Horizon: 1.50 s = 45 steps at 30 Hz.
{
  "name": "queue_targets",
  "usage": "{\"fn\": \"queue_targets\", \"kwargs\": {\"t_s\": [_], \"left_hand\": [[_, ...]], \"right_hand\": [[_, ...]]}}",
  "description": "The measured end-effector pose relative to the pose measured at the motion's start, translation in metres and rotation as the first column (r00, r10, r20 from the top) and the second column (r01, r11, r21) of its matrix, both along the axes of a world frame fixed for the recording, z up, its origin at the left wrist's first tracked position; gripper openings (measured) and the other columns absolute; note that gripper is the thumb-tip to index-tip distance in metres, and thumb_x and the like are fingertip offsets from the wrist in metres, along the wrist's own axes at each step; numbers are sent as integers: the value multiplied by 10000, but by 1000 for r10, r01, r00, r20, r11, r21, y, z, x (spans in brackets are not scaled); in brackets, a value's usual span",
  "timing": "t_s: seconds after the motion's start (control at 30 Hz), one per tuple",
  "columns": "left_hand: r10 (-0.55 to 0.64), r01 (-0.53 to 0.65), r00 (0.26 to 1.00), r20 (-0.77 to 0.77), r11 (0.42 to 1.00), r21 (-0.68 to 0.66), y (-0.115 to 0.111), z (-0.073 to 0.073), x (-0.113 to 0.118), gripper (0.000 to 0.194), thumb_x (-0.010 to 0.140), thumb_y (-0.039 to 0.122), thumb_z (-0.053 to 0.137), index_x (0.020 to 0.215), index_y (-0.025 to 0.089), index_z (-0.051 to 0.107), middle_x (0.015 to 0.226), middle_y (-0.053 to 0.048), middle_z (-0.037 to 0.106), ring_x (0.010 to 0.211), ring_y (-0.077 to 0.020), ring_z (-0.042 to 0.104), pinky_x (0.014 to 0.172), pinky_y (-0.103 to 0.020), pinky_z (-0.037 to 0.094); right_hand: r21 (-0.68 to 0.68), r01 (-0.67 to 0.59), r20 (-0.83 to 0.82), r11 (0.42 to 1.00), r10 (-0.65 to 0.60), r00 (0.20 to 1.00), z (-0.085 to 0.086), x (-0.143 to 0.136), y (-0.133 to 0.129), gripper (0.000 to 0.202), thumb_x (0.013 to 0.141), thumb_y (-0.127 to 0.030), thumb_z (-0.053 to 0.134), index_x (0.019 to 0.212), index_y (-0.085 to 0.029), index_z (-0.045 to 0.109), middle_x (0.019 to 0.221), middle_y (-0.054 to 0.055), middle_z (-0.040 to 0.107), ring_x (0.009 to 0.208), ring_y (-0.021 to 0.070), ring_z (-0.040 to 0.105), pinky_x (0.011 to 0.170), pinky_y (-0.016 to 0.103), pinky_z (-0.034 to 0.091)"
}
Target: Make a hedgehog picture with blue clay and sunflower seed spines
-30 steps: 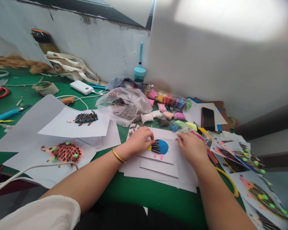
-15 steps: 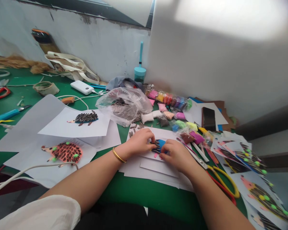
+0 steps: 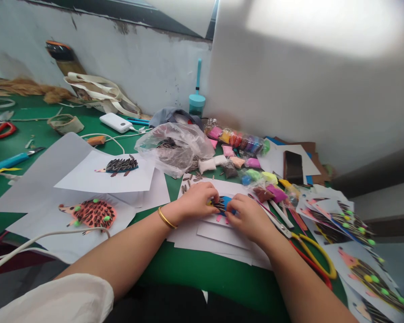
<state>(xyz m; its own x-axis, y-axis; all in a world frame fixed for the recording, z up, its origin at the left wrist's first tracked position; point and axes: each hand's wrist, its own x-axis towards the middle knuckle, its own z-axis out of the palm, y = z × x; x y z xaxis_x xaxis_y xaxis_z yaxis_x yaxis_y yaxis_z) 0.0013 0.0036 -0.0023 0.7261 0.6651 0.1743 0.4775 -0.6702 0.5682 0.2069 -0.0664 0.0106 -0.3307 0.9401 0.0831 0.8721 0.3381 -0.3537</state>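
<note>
A small blue clay hedgehog [image 3: 227, 201], partly covered with striped sunflower seeds [image 3: 218, 205], lies on white paper [image 3: 222, 229] between my hands. Pink feet show at its lower edge. My left hand [image 3: 198, 200] rests at its left side, fingers curled and thumb close to the seeds. At the right side, my right hand [image 3: 248, 217] is bent over the blue clay with thumb and fingers drawn together. Whatever the fingertips pinch is too small or hidden to make out. Loose sunflower seeds [image 3: 187, 181] lie on the paper beyond my left hand.
A clear plastic bag [image 3: 175, 150] of seeds and several clay packets [image 3: 207, 166] lie behind. Scissors [image 3: 311, 253] are beside my right forearm. Finished hedgehog pictures lie left [image 3: 92, 214] and right [image 3: 370, 273]. A phone [image 3: 292, 167] and white cable [image 3: 50, 234] are also there.
My right hand has shifted slightly right, so more of the seeds and blue clay shows between the hands. My left hand stays nearly in place.
</note>
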Motion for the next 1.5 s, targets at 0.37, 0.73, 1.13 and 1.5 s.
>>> {"fn": "queue_targets", "kwargs": {"t_s": [0.37, 0.73, 1.13, 1.5], "left_hand": [[-17, 17, 1000, -18, 1000, -21, 1, 1, -1, 219, 722, 349, 787, 863, 212, 691, 940, -38, 625, 923, -208, 580, 826, -307, 435], [-38, 37, 999, -38, 999, -26, 3, 1, -3, 185, 698, 288, 787, 835, 213, 688, 955, -30, 625, 939, -206, 585, 830, -303, 429], [-33, 32, 999, -38, 999, -12, 4, -1, -3, 199, 694, 266, 779, 853, 207, 677, 955, -32, 624, 954, -209, 579, 841, -304, 430], [-39, 38, 998, -50, 999, -13, 3, 1, -3, 186, 706, 260, 771, 860, 208, 682, 955, -34, 618, 947, -208, 578, 841, -308, 435]], "right_hand": [[-125, 141, -105, 982, -155, 982, 19, 3, -5, 73, 804, -185, 559, 786, -222, 620, 751, 0, 665, 692, 170, 587, 633, 271, 412], [-118, 48, -55, 992, -54, 997, 12, -2, -5, 144, 840, -182, 571, 840, -231, 707, 840, 23, 693, 800, 183, 607, 714, 276, 414], [-42, 16, -14, 999, -17, 1000, 1, -8, -6, 116, 853, -159, 582, 804, -212, 673, 796, 18, 672, 784, 175, 595, 692, 269, 368], [37, -9, 70, 999, 7, 998, -1, -14, -5, 149, 866, -167, 570, 734, -201, 631, 747, 27, 645, 723, 173, 562, 659, 284, 328]]}}
